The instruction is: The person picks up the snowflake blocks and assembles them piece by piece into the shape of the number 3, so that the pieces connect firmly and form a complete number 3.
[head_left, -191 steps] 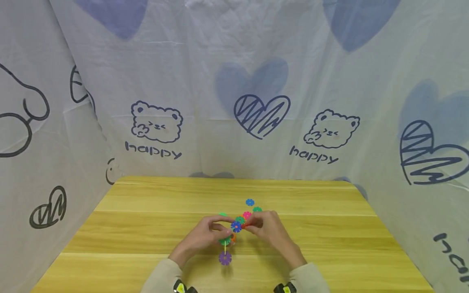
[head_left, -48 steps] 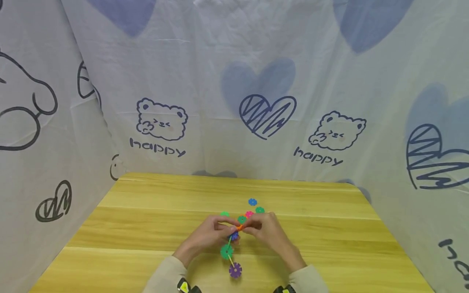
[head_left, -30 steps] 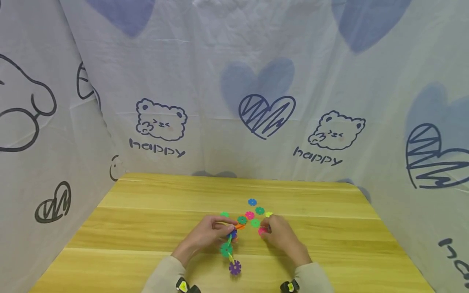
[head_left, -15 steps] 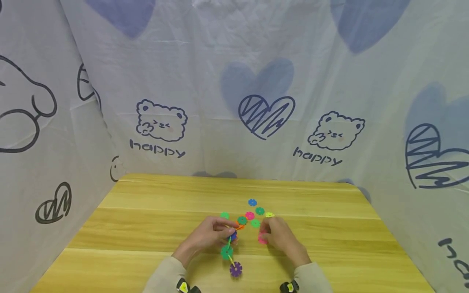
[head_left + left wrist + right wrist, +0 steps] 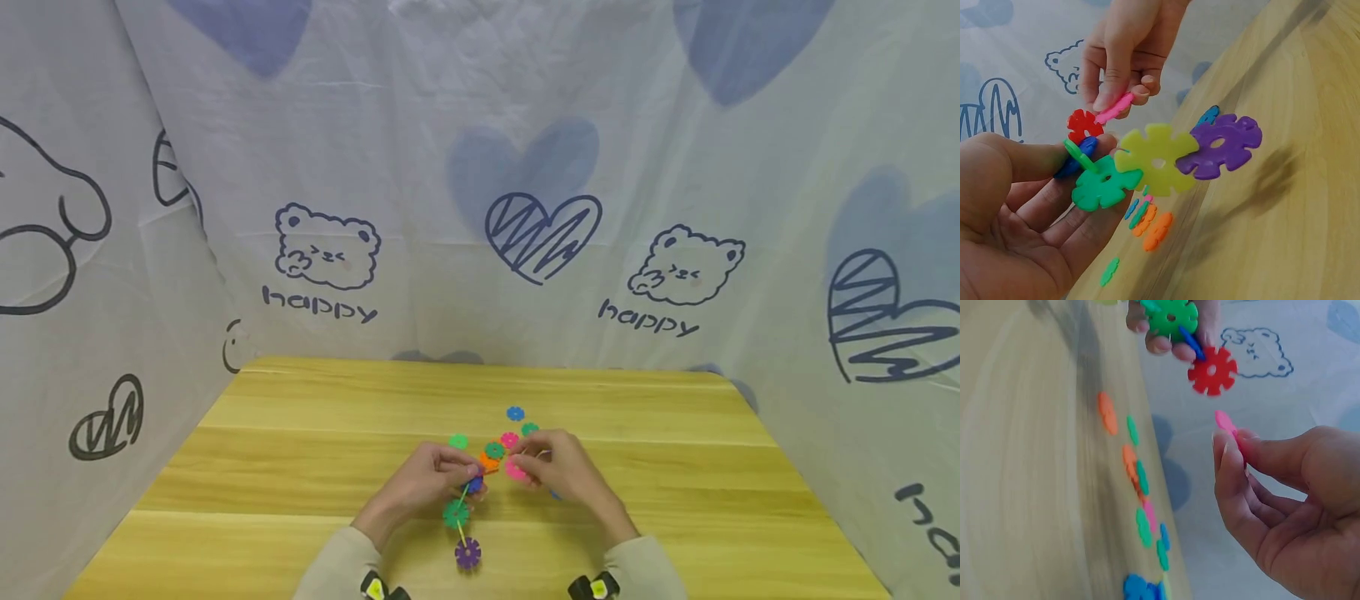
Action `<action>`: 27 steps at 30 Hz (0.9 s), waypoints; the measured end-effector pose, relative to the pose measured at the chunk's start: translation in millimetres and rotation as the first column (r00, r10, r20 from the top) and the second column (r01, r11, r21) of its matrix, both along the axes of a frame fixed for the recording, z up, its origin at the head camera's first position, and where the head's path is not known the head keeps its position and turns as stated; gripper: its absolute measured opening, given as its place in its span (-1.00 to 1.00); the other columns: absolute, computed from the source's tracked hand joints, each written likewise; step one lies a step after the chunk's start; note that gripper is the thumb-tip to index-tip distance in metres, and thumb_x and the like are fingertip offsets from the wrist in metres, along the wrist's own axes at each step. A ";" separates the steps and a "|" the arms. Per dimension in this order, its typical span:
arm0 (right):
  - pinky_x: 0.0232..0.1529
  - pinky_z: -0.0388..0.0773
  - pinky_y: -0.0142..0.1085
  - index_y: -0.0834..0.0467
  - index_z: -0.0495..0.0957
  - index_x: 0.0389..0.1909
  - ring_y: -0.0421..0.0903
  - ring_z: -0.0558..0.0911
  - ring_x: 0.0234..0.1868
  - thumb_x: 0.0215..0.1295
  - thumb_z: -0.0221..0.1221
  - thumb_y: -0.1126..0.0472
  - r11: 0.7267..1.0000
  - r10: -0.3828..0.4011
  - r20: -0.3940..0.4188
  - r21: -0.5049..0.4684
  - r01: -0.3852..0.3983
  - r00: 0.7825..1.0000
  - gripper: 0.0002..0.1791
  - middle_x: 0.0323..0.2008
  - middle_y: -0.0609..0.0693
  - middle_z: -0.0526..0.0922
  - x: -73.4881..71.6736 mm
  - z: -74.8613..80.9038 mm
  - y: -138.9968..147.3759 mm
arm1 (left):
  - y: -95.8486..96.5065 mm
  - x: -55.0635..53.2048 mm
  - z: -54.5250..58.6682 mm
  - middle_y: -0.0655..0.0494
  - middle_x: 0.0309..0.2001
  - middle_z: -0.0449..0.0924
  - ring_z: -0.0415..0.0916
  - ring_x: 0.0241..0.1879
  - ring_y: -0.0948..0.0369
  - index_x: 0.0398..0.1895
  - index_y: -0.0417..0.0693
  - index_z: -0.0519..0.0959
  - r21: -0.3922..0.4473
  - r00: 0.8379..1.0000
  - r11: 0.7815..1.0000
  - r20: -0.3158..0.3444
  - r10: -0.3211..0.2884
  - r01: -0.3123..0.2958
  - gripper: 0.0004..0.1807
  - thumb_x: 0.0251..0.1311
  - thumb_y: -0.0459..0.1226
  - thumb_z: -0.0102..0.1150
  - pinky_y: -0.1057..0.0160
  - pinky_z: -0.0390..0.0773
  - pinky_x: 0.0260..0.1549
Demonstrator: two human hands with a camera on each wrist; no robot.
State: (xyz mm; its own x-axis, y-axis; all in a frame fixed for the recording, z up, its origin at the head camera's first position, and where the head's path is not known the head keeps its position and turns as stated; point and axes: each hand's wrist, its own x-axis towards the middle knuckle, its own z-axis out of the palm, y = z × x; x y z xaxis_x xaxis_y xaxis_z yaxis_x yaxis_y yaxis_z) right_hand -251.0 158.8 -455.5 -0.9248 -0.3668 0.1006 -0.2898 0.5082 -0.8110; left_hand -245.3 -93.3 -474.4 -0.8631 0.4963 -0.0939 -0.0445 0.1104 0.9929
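Observation:
My left hand [image 5: 423, 479] grips a chain of interlocking plastic snowflake discs by its blue disc [image 5: 1074, 164]. A purple disc [image 5: 1244, 140] hangs at the chain's lower end, joined through a yellow disc [image 5: 1144, 145] to a green disc [image 5: 1092, 189]. A light green disc [image 5: 1079, 155] links that one to the blue. At the other end a red disc [image 5: 1204, 379] sticks out toward my right hand [image 5: 570, 475]. Between right thumb and fingertips I pinch a pink disc [image 5: 1225, 420], held a short gap from the red one in the right wrist view.
Loose discs lie on the wooden table [image 5: 300, 417] beyond and between the hands: orange [image 5: 1107, 414], light green [image 5: 458, 441], green [image 5: 494, 450], pink [image 5: 509, 439] and blue [image 5: 515, 413]. More blue discs [image 5: 1138, 587] sit by the right hand. A patterned curtain [image 5: 420, 275] encloses the table.
The right hand picked up the pink disc from the right of the pile and has brought it left toward the chain. The red disc, in the right fingers earlier, now sits on the chain.

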 end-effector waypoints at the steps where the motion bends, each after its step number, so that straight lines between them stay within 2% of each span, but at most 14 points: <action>1: -0.45 0.71 -0.13 0.30 0.71 -0.08 -0.15 0.67 -0.52 0.45 0.24 0.28 1.000 0.009 0.012 -0.015 -0.009 1.000 -0.82 -0.41 0.03 0.72 0.9 1.7 -1.8 | -0.2 0.0 0.3 -0.16 -0.15 0.82 0.80 -0.19 0.07 0.11 -0.37 0.63 -0.011 1.000 1.000 -0.006 0.007 -0.008 -0.63 0.46 -0.23 0.20 0.14 0.77 -0.12; 4: -0.40 0.73 -0.05 0.33 0.70 -0.06 -0.17 0.66 -0.50 0.46 0.22 0.30 0.999 0.026 0.033 -0.033 -0.025 0.999 -0.81 -0.39 0.05 0.73 3.0 4.2 -5.5 | -1.2 0.0 0.5 -0.13 -0.14 0.82 0.80 -0.19 0.08 0.10 -0.34 0.64 -0.032 1.000 0.999 -0.019 0.022 -0.022 -0.64 0.46 -0.22 0.19 0.15 0.77 -0.10; 13: -0.37 0.74 -0.10 0.36 0.70 -0.07 -0.23 0.65 -0.48 0.46 0.22 0.29 0.995 0.042 0.051 -0.089 -0.038 0.998 -0.79 -0.34 0.17 0.76 4.6 4.1 -10.3 | -2.7 -0.1 1.5 -0.12 -0.15 0.82 0.80 -0.18 0.05 0.06 -0.28 0.68 -0.042 1.000 0.999 -0.026 0.016 -0.017 -0.68 0.45 -0.20 0.21 0.15 0.77 -0.11; 16: -0.37 0.74 -0.05 0.35 0.70 -0.09 -0.20 0.65 -0.49 0.46 0.22 0.29 0.995 0.055 0.039 -0.087 -0.051 0.998 -0.80 -0.36 0.21 0.76 4.5 3.6 -11.4 | -2.3 0.1 2.0 -0.10 -0.17 0.83 0.79 -0.21 0.09 0.05 -0.26 0.69 -0.047 1.000 0.999 -0.028 0.009 -0.011 -0.69 0.45 -0.20 0.21 0.15 0.78 -0.13; 21: -0.42 0.72 -0.01 0.34 0.71 -0.14 -0.08 0.68 -0.50 0.41 0.26 0.34 0.995 0.053 0.038 -0.088 -0.049 0.998 -0.86 -0.40 0.15 0.76 6.2 3.6 -14.2 | -2.4 0.6 2.8 -0.09 -0.21 0.83 0.79 -0.26 0.14 0.03 -0.26 0.70 -0.065 0.999 0.998 -0.036 0.016 -0.018 -0.69 0.45 -0.20 0.22 0.17 0.77 -0.17; 22: -0.43 0.72 -0.02 0.33 0.72 -0.16 -0.06 0.68 -0.51 0.40 0.27 0.34 0.995 0.050 0.036 -0.088 -0.046 0.998 -0.87 -0.40 0.14 0.76 6.7 4.0 -15.2 | -2.3 0.9 3.3 -0.09 -0.22 0.83 0.79 -0.27 0.14 0.02 -0.27 0.70 -0.068 0.999 0.997 -0.037 0.020 -0.022 -0.70 0.44 -0.20 0.22 0.18 0.77 -0.18; 27: -0.58 0.62 -0.35 0.30 0.74 -0.26 -0.13 0.66 -0.57 0.37 0.31 0.34 0.997 0.036 0.009 -0.067 -0.035 0.999 -0.90 -0.48 0.11 0.76 9.5 6.6 -22.7 | -0.5 1.9 6.8 -0.11 -0.30 0.82 0.75 -0.39 0.18 -0.05 -0.31 0.71 -0.058 0.998 0.997 -0.038 0.048 -0.051 -0.75 0.44 -0.28 0.20 0.23 0.76 -0.31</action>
State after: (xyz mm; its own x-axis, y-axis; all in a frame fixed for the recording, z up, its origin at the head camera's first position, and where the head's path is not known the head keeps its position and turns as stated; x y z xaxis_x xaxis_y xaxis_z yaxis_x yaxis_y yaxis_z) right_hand -241.5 136.2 -449.0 -0.9124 -0.3922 0.1170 -0.2986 0.4424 -0.8456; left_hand -243.4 -93.8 -467.6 -0.8898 0.4473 -0.0898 -0.0152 0.1677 0.9857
